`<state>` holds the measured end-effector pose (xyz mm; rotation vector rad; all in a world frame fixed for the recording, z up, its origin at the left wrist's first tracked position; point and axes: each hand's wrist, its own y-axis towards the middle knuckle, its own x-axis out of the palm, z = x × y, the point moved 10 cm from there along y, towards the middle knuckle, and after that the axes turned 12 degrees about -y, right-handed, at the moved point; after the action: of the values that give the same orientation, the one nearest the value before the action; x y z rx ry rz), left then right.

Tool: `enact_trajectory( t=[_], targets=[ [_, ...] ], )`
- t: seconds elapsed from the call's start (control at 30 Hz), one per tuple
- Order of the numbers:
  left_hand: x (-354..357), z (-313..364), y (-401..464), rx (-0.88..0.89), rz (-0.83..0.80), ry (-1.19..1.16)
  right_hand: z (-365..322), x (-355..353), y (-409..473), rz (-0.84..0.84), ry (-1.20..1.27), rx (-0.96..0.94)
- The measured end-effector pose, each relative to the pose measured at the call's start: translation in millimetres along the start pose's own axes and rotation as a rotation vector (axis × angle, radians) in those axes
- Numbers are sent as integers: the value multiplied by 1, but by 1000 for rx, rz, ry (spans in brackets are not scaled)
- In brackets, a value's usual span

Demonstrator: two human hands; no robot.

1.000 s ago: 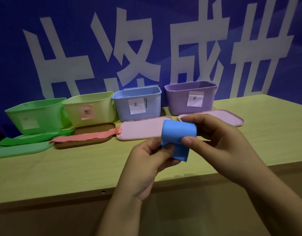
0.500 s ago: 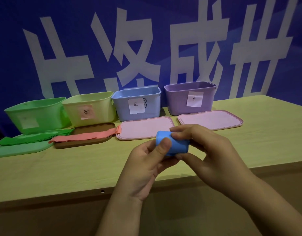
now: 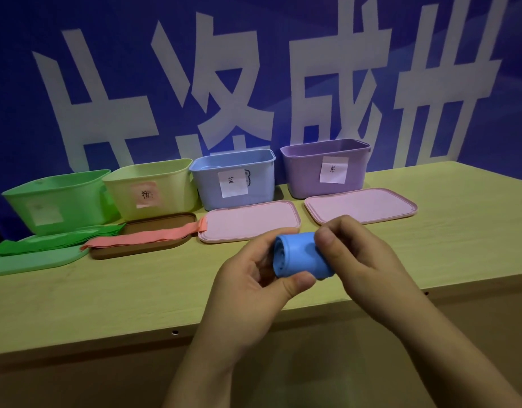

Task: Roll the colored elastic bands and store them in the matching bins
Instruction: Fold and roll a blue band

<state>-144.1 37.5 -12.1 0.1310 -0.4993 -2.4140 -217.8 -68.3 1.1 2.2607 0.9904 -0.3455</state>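
Note:
A blue elastic band (image 3: 298,256), rolled into a short tube, is held above the table's front edge. My left hand (image 3: 248,278) grips its left end, thumb under it. My right hand (image 3: 359,254) pinches its right end from above. Along the back stand a green bin (image 3: 59,201), a yellow bin (image 3: 154,187), a blue bin (image 3: 233,178) and a purple bin (image 3: 324,166). A pink band (image 3: 148,235) lies flat across a brown lid (image 3: 142,248). Green bands (image 3: 57,241) lie on a green lid (image 3: 33,260).
Two pink lids lie in front of the blue and purple bins, the left pink lid (image 3: 251,222) and the right pink lid (image 3: 362,204). The wooden table (image 3: 107,290) has its front edge just below my hands. A blue banner with large white characters hangs behind.
The loose tail of the blue band has been wound in, so it is now a full roll. Both hands turned the roll and dropped slightly toward the table edge.

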Motion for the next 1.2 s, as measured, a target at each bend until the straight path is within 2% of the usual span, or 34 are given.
enact_trajectory(
  t=[0.1, 0.23, 0.33, 0.43, 0.5, 0.57, 0.87, 0.97, 1.07, 1.2],
  targets=[
    [1, 6, -1, 35, -30, 31, 1, 12, -2, -88, 90, 27],
    [9, 13, -3, 92, -89, 177, 5, 11, -3, -12, 295, 2],
    [20, 24, -8, 191, -127, 233, 1, 9, -6, 37, 361, -50],
    [21, 31, -13, 246, -51, 226, 0, 7, -11, 63, 417, -77],
    [12, 35, -11, 277, 72, 358, 2, 3, -14, 97, 384, -93],
    [7, 38, -9, 281, 125, 461, 3, 1, -16, 120, 333, -101],
    [12, 26, -9, 160, 47, 136, -17, -3, -27, 105, 315, -301],
    [12, 31, -11, 205, 111, 116, -23, 3, -29, 69, 328, -329],
    [12, 39, -14, 310, 161, 185, -23, 4, -31, 115, 266, -335],
    [13, 41, -17, 344, 94, 183, -21, 12, -35, 55, 335, -329]
  ],
)
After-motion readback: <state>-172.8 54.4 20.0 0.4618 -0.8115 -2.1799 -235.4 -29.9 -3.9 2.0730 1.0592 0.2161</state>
